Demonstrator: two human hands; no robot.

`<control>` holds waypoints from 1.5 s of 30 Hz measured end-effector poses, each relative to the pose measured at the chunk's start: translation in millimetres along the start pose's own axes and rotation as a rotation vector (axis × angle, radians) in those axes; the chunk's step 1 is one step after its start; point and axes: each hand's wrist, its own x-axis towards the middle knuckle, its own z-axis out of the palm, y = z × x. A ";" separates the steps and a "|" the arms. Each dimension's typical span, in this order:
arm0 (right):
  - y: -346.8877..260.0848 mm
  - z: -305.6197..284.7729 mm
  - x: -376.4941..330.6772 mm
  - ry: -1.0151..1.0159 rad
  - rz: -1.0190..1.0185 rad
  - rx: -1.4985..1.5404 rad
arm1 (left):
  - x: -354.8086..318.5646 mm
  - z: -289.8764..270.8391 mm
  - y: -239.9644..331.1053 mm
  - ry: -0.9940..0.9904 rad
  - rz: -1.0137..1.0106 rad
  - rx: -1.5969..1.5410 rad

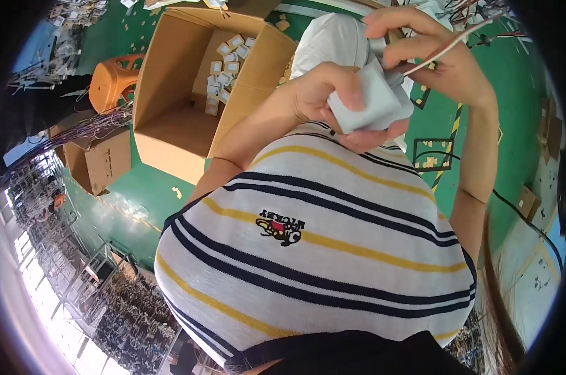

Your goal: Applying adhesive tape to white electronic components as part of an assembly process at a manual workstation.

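- The left hand (323, 94) cups a small white squarish plastic block (373, 100) from its left side and below; thumb lies flat across the block's near face and the fingers curl under it, so the hand is clamped on the block, probably to keep it steady.
- The right hand (433, 59) sits just above and to the right of the block. Its fingers (398, 28) are bent together and pinched on a short grey stub (383, 49) at the block's top, where a thin red-and-white wire lead (448, 45) comes out.
- The wire runs away from the right fingertips toward the upper right, between thumb and palm, which looks like a way to keep it from swinging loose.
- The block is held high in front of the chest, touching both hands and resting on nothing, close to the person's eyes.
- A white plastic bag (333, 40) lies just behind the left-hand knuckles, partly hidden by them.
- Well to the left of the left fingers stands an open brown cardboard carton (170, 134) on the green floor (123, 187), with many small white blocks (226, 65) of similar look piled in its far corner.
- Further left is an orange plastic stool (111, 81); a smaller cardboard box (105, 162) sits below it.
- A tangle of loose wires (476, 12) lies past the right fingertips, near the top edge.
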 end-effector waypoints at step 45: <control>-17.4 20.4 -64.9 0.404 0.963 0.887 | 2.9 -6.1 -2.2 0.717 0.073 0.840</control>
